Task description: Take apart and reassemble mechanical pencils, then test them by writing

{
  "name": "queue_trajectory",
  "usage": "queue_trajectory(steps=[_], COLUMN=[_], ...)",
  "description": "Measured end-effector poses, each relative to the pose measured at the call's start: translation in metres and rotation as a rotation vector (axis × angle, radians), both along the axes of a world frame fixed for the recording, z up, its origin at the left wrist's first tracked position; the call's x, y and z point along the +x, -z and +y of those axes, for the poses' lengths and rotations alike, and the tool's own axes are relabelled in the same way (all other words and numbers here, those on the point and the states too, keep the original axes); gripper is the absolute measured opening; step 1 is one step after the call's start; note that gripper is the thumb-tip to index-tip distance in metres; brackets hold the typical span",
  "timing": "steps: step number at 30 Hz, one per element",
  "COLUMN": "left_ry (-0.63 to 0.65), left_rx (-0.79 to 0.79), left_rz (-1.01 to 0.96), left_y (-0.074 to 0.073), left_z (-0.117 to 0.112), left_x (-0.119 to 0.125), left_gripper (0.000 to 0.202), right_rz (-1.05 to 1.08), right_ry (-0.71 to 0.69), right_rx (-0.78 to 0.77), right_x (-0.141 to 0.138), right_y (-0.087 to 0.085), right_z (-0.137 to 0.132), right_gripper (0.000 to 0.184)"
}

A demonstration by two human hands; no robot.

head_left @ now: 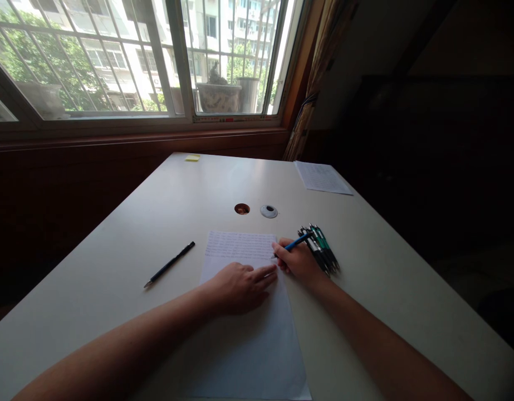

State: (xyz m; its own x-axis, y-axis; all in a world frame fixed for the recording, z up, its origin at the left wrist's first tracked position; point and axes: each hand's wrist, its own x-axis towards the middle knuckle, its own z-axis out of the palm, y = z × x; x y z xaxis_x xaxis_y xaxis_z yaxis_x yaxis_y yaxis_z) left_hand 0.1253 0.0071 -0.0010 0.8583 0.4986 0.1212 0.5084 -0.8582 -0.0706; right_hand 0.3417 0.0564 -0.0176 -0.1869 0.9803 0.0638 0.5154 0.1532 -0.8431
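A white sheet of paper point(248, 340) lies on the pale table point(114, 267) in front of me, with lines of handwriting across its top. My left hand point(240, 287) rests flat on the sheet, fingers stretched out toward the right. My right hand point(298, 260) grips a blue pen point(297, 241) in a writing hold, its tip touching the paper's right edge just under the written lines. A bundle of several green and black pens point(321, 249) lies on the table right beside my right hand.
A single black pen point(170, 264) lies left of the sheet. A cable hole point(242, 209) and its loose cap point(269, 211) sit beyond the paper. Another written sheet point(322, 177) lies at the far right, a yellow sticky pad point(192, 158) near the window.
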Motion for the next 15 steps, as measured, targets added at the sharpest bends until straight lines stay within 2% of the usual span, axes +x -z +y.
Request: queue_trajectory(steps=[15], left_ry=[-0.005], left_rx=[-0.002], left_rz=[0.0], left_y=[-0.0015], left_z=[-0.0001], left_x=[0.0], left_gripper=[0.047], right_rz=[-0.015], right_ry=[-0.007], right_rx=[0.001], right_x=[-0.0014], right_y=[0.0001], right_z=[0.0006], right_gripper=[0.037])
